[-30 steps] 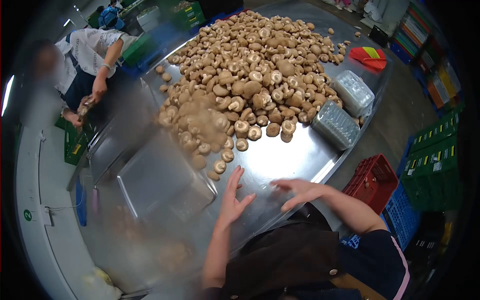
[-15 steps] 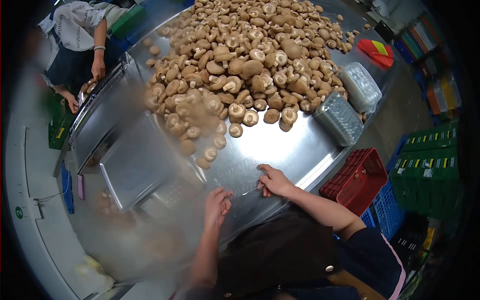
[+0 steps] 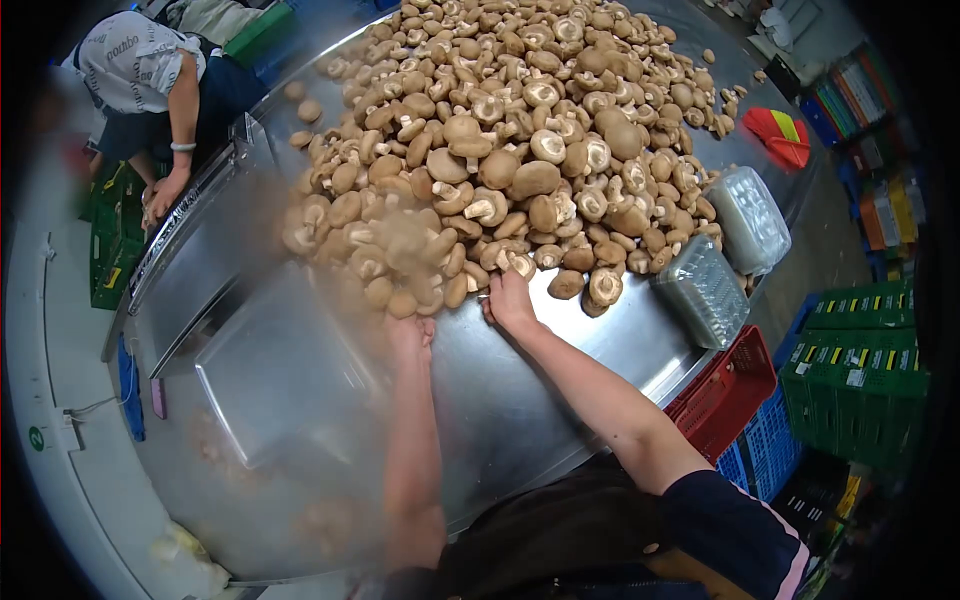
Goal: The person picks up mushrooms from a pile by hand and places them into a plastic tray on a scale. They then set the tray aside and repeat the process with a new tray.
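A large heap of brown shiitake mushrooms [image 3: 530, 180] covers the far part of the metal table [image 3: 480, 390]. My right hand [image 3: 510, 305] is closed at the heap's near edge, against a pale-gilled mushroom [image 3: 518, 264]. A thin, shiny, blade-like tool [image 3: 484, 296] sticks out from its left side; its full shape is hidden. My left hand [image 3: 410, 332] has its fingers curled in at the lower left edge of the heap, just below a mushroom [image 3: 402, 303]. What it holds, if anything, is hidden and blurred.
Clear plastic trays [image 3: 705, 290] stand stacked at the right, near a red-and-yellow item [image 3: 777, 138]. A red crate [image 3: 725, 390] and green crates [image 3: 855, 385] are beyond the table edge. Left, another person's hand [image 3: 168, 190] is by a metal panel [image 3: 195, 235]. A smear blurs the lower left.
Both my hands have moved forward from the near table edge to the mushrooms. The view has shifted a little. The other person has bent lower over the green crate.
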Motion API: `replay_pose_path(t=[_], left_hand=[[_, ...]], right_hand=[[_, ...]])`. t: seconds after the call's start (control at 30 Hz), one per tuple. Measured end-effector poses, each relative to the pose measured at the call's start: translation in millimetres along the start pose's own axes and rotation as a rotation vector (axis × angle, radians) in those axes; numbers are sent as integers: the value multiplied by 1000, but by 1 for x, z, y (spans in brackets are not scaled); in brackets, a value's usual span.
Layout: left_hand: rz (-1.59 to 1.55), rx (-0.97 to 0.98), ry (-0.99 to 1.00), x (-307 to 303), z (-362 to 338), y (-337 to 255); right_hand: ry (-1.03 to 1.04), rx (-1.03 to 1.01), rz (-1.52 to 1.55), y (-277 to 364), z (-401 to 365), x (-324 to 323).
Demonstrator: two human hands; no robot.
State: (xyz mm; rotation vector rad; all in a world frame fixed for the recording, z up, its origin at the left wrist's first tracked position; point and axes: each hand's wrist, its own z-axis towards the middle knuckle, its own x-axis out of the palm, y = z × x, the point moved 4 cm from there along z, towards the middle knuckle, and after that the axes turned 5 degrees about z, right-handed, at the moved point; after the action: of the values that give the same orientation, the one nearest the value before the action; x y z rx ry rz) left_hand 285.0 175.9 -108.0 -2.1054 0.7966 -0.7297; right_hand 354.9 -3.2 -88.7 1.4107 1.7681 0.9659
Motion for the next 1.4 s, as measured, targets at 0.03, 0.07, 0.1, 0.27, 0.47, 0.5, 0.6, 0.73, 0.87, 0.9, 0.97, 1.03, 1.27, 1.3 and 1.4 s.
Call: replay_pose_path(t=[0.03, 0.07, 0.1, 0.27, 0.47, 0.5, 0.6, 0.73, 0.87, 0.9, 0.97, 1.03, 1.27, 1.3, 1.4], left_hand=[[19, 5, -21, 0, -3, -1], [41, 9, -42, 0, -7, -3], [66, 30, -34, -2, -12, -2], [52, 51, -7, -11, -48, 13], [7, 28, 93, -15, -90, 26], [17, 14, 109, -14, -98, 25], [33, 13, 160, -11, -121, 19], [64, 18, 262, -16, -141, 9], [138, 13, 361, -35, -156, -29], [146, 17, 390, -43, -157, -41], [146, 33, 382, -64, -155, -62], [191, 85, 337, -87, -155, -86], [376, 80, 110, -196, -129, -144], [411, 133, 124, -224, -115, -141], [451, 101, 37, -254, -115, -155]], right_hand=[[34, -4, -30, 2, -2, -1], [22, -23, 8, -2, -5, -2], [10, -42, 47, -8, -11, -3], [72, -29, 292, -27, -40, -16], [117, 1, 360, -27, -84, -42], [113, 5, 352, -25, -92, -45], [98, 8, 359, -26, -111, -55], [94, -16, 349, -15, -137, -60], [129, -54, 299, 8, -154, -50], [142, -70, 280, 16, -157, -44], [192, -96, 258, 29, -158, -23], [248, -139, 237, 36, -154, 6], [91, -755, -475, 38, -135, 130], [196, -607, -453, 47, -140, 145], [103, -814, -583, 50, -145, 181]])
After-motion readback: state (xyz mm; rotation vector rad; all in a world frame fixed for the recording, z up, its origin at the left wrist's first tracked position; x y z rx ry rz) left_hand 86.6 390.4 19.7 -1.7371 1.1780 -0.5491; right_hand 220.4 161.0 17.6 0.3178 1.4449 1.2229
